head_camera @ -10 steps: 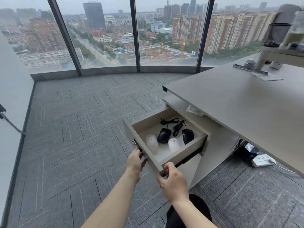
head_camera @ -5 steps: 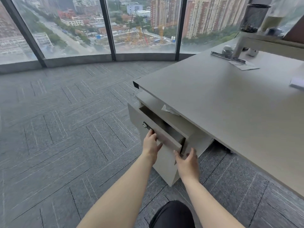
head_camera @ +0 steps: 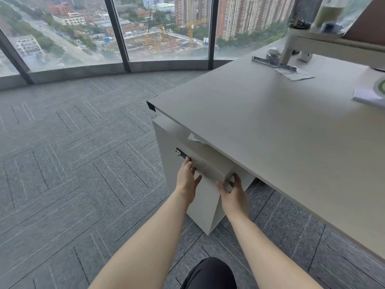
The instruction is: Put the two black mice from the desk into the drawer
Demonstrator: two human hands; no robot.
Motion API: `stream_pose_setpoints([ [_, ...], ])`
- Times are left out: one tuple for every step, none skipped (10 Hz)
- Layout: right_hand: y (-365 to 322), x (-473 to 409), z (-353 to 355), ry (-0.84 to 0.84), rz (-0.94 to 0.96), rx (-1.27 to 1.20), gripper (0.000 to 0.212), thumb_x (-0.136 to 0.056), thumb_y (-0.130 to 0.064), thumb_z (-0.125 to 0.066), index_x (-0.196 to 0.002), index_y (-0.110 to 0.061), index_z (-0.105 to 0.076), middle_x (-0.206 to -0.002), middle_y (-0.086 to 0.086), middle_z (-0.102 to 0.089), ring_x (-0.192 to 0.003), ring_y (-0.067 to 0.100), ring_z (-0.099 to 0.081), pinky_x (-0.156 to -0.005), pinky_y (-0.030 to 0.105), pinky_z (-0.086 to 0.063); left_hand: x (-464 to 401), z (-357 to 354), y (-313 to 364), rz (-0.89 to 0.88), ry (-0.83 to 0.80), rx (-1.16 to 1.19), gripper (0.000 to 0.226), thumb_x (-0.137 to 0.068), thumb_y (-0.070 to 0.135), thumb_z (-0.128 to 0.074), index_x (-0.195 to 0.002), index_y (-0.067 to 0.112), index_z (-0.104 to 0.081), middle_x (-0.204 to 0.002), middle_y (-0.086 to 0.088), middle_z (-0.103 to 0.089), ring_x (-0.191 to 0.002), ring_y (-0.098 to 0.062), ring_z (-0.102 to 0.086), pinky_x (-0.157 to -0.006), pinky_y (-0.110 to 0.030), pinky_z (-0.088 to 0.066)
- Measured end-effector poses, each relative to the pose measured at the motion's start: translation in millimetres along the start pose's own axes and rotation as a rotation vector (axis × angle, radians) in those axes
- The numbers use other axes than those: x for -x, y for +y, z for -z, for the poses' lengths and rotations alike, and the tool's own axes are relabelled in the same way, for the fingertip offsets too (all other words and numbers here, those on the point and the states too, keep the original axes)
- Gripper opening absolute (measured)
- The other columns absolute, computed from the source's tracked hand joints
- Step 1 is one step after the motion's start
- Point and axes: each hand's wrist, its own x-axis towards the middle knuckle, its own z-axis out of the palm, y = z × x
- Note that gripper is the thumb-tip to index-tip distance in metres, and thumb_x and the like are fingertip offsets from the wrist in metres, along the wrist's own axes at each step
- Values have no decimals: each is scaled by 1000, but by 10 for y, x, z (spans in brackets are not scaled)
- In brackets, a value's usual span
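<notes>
The beige drawer of the pedestal under the desk is pushed in flush, so the two black mice inside are hidden. My left hand lies flat against the drawer front, just below its small lock. My right hand presses on the drawer's right front corner, fingers spread. Neither hand holds anything.
The grey desk top overhangs the pedestal. At its far right are a monitor stand, papers and a white pad. A scrap of tissue sticks out above the drawer. Grey carpet runs left to the windows.
The drawer, open a second ago with black and white mice in it, has been pushed in by both hands until fully shut. The view has moved closer to the desk.
</notes>
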Motion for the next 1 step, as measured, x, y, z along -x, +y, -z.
stream_pose_setpoints([
  [-31, 45, 54, -74, -65, 87, 68, -91, -43, -58, -147, -15, -30, -131, 17, -62, -116, 36, -60, -86, 42, -50, 75, 88, -6, 0, 7, -89, 50, -102, 21, -32, -151, 18, -28, -152, -4, -37, -140, -24, -37, -115, -44, -33],
])
